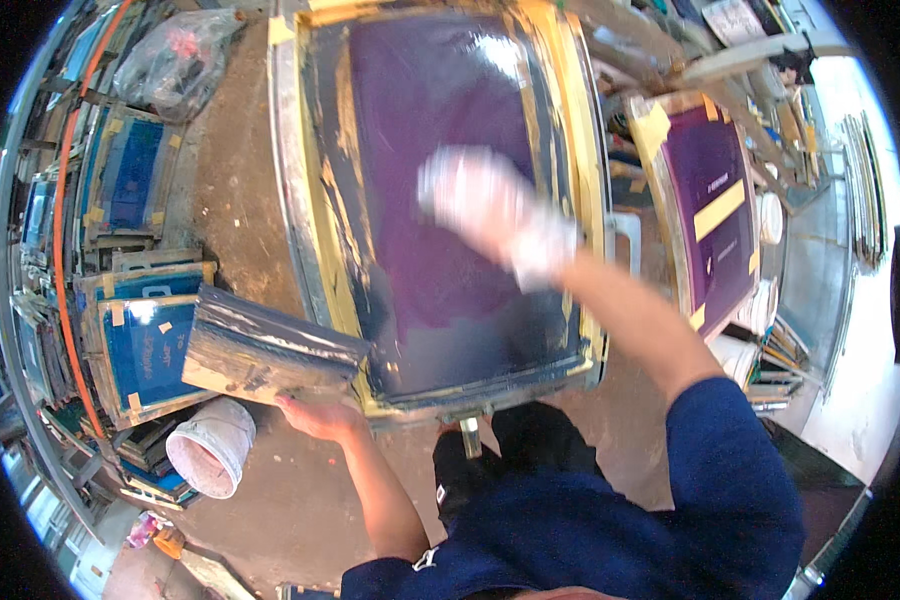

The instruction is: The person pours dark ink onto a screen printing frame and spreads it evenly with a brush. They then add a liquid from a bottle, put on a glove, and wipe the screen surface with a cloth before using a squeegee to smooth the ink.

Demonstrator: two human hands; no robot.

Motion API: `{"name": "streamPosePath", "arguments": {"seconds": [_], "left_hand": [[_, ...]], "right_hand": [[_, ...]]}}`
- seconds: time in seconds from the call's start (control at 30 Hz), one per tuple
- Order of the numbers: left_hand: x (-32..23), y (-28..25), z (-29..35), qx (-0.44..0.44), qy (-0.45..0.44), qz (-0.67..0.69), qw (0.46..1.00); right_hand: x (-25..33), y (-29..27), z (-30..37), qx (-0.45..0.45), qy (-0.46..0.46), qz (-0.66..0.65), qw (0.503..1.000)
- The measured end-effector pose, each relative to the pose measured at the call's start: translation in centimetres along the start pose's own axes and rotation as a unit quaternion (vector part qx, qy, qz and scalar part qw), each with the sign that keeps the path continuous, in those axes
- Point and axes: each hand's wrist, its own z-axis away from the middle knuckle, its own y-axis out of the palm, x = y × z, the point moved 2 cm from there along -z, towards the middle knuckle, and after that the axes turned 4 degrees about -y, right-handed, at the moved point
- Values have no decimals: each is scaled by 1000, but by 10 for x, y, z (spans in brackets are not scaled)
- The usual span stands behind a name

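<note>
A large screen-printing frame (594, 200) lies in front of me, its mesh purple and glossy, edged with yellow tape and dark ink smears. My left hand (320, 416) grips the underside of a wide wooden squeegee (270, 345), stained with dark ink. The squeegee is tilted, and its right end overlaps the frame's near left corner. Over the middle of the purple mesh is my right hand (490, 210), blurred by motion and covered in something white, a glove or cloth. Its fingers cannot be made out.
Blue screens (145, 345) are stacked on the left, with a stained white bucket (210, 448) beside them. A clear plastic bag (178, 65) sits at the far left. Another purple screen (710, 215) leans on the right, near white buckets (760, 305). An orange hose or cable (62, 210) runs along the left racks.
</note>
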Motion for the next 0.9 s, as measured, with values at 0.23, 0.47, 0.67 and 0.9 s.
{"name": "streamPosePath", "arguments": {"seconds": [0.23, 0.47, 0.67, 0.9], "left_hand": [[-3, 3, 6, -7, -60, 35, 998], [6, -7, 4, 57, -78, 83, 992], [9, -7, 4, 77, -76, 65, 992], [6, -10, 9, 18, -62, -47, 997]], "right_hand": [[-110, -25, 29, -143, 262, -63, 952], [-155, -15, -79, -166, 95, 191, 963], [-231, -54, -35, -292, 423, 134, 847], [-233, -51, -76, 4, 436, 386, 813]]}}
